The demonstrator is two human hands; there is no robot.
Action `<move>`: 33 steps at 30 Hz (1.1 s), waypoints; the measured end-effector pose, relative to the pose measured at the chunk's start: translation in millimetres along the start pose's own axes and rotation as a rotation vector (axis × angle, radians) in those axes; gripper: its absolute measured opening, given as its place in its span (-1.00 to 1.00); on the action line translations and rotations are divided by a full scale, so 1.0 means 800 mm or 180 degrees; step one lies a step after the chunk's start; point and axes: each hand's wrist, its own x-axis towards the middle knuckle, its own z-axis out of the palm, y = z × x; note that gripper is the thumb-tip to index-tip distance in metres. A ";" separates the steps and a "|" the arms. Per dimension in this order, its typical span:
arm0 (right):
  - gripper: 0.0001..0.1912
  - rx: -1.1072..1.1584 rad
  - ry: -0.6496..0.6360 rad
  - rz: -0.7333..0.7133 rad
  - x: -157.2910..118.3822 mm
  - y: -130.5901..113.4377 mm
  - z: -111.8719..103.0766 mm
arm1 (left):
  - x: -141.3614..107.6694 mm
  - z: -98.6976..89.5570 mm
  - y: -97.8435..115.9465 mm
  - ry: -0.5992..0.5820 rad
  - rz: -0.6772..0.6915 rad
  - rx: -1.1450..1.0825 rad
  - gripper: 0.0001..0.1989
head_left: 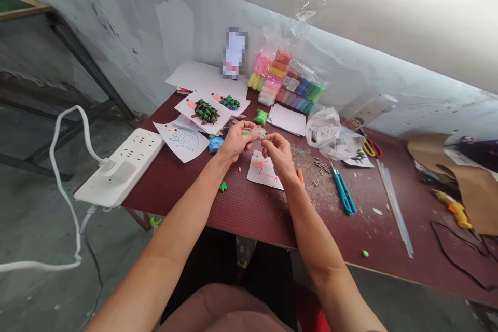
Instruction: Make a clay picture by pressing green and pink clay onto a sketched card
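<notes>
Your left hand and right hand meet above the table, both narrow, fingertips pinched: a small bit of green modelling clay sits at the left fingertips, a green speck at the right thumb and forefinger, and between them a pale translucent scrap, too small to identify. Clay lies in the gap between your hands, straight ahead of you, the pinch running across your view from left to right; each hand is nearest its own bit, and neither bit looks clearly long. Under your right hand, a paper sheet with a pink drawing; just left of your left hand, a lump of blue clay and a blue-lined hedgehog drawing. Farther ahead, a paper hedgehog with dark and green clay spines; to the right, teal-handled scissors, all on the dark red table
</notes>
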 end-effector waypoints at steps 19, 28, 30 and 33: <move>-0.95 -0.2856 0.0132 -0.1367 -0.004 -0.005 -0.010 | -0.004 0.002 0.003 -0.0576 -0.0074 0.0260 -0.80; -0.86 -0.3232 0.0156 -0.1412 -0.005 -0.003 -0.009 | 0.004 -0.005 -0.003 -0.0453 -0.0224 0.0061 -0.82; -0.87 -0.2745 0.0207 -0.1272 -0.005 -0.003 -0.009 | 0.005 -0.008 -0.002 -0.0489 -0.0232 0.0010 -0.83; -0.82 -0.1719 0.0088 -0.0809 -0.001 -0.004 -0.010 | 0.002 -0.010 0.001 -0.0634 -0.0218 -0.0030 -0.84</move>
